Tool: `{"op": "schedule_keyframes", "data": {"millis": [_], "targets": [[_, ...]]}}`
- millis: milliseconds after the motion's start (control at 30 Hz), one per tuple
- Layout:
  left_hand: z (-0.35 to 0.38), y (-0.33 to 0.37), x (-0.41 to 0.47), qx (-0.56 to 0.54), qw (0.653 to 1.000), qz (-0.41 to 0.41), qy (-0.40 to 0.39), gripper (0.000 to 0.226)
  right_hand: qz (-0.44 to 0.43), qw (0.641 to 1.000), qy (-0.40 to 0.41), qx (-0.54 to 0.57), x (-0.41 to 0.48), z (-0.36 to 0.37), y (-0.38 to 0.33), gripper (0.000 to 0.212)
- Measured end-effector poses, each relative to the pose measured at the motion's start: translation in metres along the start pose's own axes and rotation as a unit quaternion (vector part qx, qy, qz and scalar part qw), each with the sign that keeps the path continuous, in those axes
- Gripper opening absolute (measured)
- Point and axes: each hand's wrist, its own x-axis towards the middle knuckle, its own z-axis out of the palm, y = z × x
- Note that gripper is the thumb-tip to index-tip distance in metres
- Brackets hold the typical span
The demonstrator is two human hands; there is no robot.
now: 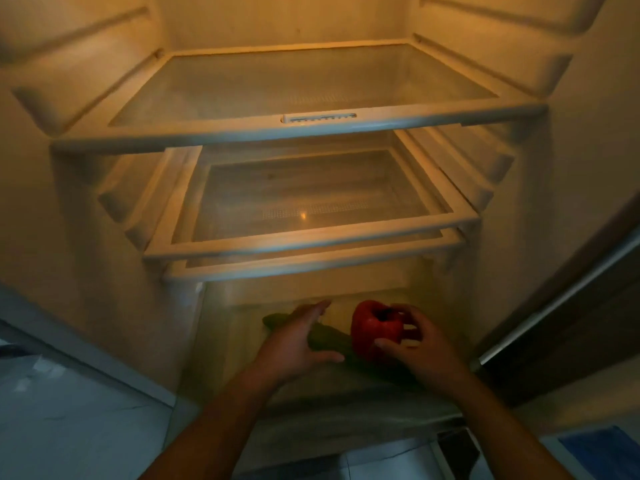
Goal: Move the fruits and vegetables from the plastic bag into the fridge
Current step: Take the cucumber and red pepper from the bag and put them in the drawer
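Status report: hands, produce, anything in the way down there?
Left hand open over cucumber, contact unclear. Right hand grips red pepper low in the fridge, beside the cucumber. Nothing seen blocking; bag out of view.

This looks like a home kitchen: the view is filled by an open cream-white plastic household fridge (86,202), lit inside by a warm yellow glow. It has a clear glass shelf in a white plastic frame (242,135) and more framed glass shelves (311,239) below. A glossy red bell pepper (375,327) and a long dark green cucumber (329,341) are low at its bottom compartment, and pale marbled floor tiles (69,427) show beside the cabinet.
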Motion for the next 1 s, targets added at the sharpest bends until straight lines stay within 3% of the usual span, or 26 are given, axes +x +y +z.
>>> {"op": "schedule_keyframes", "data": {"millis": [167, 300, 400, 600, 767, 1000], "targets": [[0.005, -0.017, 0.037, 0.089, 0.996, 0.02, -0.027, 0.058, 0.007, 0.997, 0.063, -0.045, -0.014, -0.014, 0.011, 0.067], [0.031, -0.02, 0.054, 0.168, 0.979, 0.041, -0.105, 0.06, 0.01, 0.997, 0.067, -0.038, -0.024, -0.019, 0.016, 0.067], [0.033, -0.038, 0.056, 0.199, 0.973, 0.024, -0.113, 0.059, 0.008, 0.998, 0.063, -0.016, -0.027, -0.023, 0.014, 0.065], [0.027, -0.055, 0.042, 0.207, 0.978, -0.013, -0.028, 0.049, -0.004, 0.998, 0.053, -0.015, -0.024, -0.018, 0.012, 0.065], [0.014, -0.076, 0.043, 0.112, 0.986, -0.082, 0.089, 0.045, -0.007, 0.999, 0.027, -0.027, -0.019, -0.012, 0.006, 0.058], [0.015, -0.077, 0.052, 0.156, 0.987, -0.033, 0.029, 0.049, -0.001, 0.999, 0.019, -0.046, -0.013, -0.005, 0.01, 0.056]]}}
